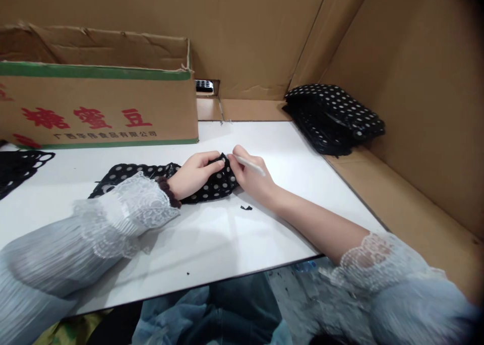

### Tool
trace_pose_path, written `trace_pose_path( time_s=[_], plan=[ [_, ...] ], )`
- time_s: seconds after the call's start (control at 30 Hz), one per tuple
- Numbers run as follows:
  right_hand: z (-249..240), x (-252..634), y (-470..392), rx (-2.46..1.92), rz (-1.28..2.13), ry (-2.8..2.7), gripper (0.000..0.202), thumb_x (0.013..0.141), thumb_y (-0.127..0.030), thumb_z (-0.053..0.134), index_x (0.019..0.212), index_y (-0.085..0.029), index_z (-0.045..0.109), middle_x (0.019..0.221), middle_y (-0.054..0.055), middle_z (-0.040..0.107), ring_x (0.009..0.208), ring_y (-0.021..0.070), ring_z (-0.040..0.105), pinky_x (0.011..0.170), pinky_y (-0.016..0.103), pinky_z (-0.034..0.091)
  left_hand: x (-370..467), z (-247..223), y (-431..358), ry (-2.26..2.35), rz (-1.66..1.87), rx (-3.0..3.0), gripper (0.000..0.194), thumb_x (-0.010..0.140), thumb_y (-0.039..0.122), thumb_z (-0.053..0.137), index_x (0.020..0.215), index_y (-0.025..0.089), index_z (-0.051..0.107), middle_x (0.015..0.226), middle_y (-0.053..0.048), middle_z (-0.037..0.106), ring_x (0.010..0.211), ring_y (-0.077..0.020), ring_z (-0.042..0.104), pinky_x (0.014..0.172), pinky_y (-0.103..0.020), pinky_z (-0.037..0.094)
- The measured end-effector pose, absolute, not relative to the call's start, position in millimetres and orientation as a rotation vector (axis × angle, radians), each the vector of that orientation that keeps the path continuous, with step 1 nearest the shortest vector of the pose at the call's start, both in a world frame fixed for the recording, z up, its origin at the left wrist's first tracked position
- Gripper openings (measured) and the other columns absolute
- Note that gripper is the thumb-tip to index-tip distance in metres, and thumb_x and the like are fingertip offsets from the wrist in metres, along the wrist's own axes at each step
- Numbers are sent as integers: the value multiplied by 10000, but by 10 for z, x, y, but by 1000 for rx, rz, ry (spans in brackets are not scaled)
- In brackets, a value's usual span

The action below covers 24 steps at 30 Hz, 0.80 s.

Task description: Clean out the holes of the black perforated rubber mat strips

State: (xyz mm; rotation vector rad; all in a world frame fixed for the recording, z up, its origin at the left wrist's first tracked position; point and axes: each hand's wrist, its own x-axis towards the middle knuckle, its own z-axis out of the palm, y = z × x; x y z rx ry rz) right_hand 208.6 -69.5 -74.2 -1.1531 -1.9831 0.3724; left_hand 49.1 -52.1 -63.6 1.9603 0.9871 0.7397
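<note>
Brown cardboard walls (242, 32) stand beyond the far and right edges of a white table (280, 246). Along the far edge, toward the left corner, sits an open carton (113, 88) with green borders and red Chinese lettering. A folded bundle of black dotted material (336, 110) lies over the far right corner, partly on the cardboard. A black dotted piece (215, 187) lies mid-table, its right end under both hands. A black holed piece (18, 171) lies at the left edge. The left hand (196, 173) grips the dotted piece, thumb on top. The right hand (257, 178), touching its right end, clasps a slim white pen-like tool (251, 164); the tip is hidden. A small black scrap (246, 208) lies just below the right hand, and a dark speck (188, 273) near the near edge.
</note>
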Motion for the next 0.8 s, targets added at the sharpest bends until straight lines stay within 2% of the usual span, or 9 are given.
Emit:
trace_pose_path(
  time_s=[0.27,0.4,0.57,0.67,0.8],
  plan=[
    [-749,2191,-668,-1013,702,-1839,256,859,-379,375,679,-197,380,592,-27,404,528,94,407,502,233,341,481,-678,-482,966,736,1863,214,812,337,401,777,153,505,787,7,525,776,-143,462,763,-269,354],
    [-776,2204,-647,-998,747,-1849,249,860,-386,373,700,-196,385,596,-27,423,520,90,425,486,222,349,486,-664,-499,985,739,1892,204,816,318,386,756,154,492,764,9,508,757,-140,452,755,-268,345],
    [-798,2167,-620,-995,460,-2039,236,871,-331,356,680,-192,364,581,-32,375,514,83,365,510,217,317,514,-661,-533,1122,746,1968,219,802,298,380,626,169,395,619,32,403,610,-116,383,618,-249,331],
    [-782,2126,-611,-1049,214,-2142,217,873,-290,341,681,-190,351,568,-34,367,490,78,323,500,218,279,539,-665,-546,1147,777,2010,209,796,281,375,623,169,405,602,34,395,600,-115,376,613,-243,331],
    [-758,2094,-605,-1177,77,-2171,201,875,-264,315,700,-185,373,558,-26,388,470,75,317,483,214,253,558,-665,-566,1168,774,2051,207,797,277,365,636,167,433,597,35,402,602,-116,380,610,-240,326]
  ],
)
